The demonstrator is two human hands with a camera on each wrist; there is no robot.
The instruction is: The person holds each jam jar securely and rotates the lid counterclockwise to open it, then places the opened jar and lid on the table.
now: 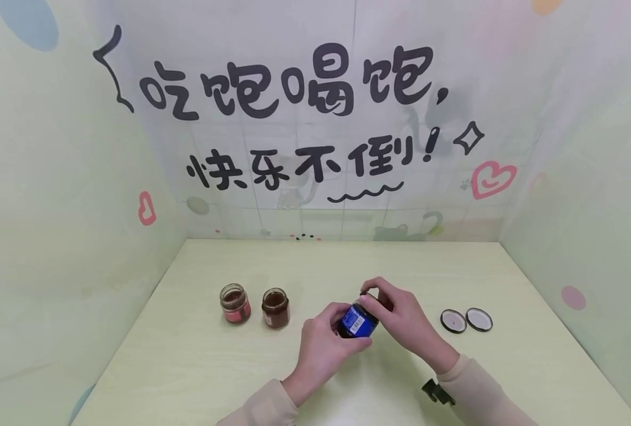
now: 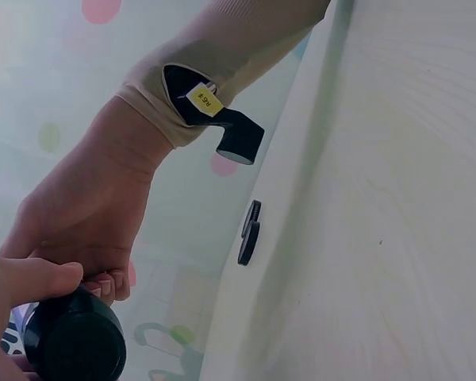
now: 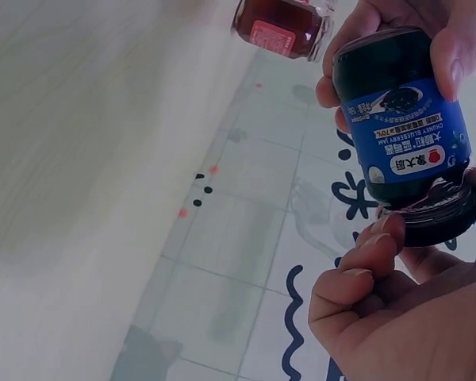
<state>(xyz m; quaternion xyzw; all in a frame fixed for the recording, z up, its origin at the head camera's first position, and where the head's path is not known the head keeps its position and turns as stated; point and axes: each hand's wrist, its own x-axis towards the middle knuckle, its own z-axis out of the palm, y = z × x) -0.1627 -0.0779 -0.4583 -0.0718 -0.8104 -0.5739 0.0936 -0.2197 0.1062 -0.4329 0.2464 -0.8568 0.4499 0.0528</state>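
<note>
A blueberry jam jar [image 1: 359, 322] with a blue label is held tilted above the table between both hands. My left hand [image 1: 318, 343] grips the jar around its lower body, the thumb along its near side. At the mouth end, the fingers of my right hand [image 1: 408, 322] pinch the black lid [image 3: 440, 222]. Glass rim shows beside that lid in the right wrist view; whether the two are fully apart I cannot tell. Only the dark base of the jar [image 2: 75, 341] faces the left wrist view.
To the left on the pale table [image 1: 203, 367] stand two uncapped jars, one pink-labelled [image 1: 235, 305] and one dark red [image 1: 276, 309]. Two loose lids, one left [image 1: 453, 321] and one right [image 1: 479, 319], lie at the right. Printed walls enclose the table's back and sides.
</note>
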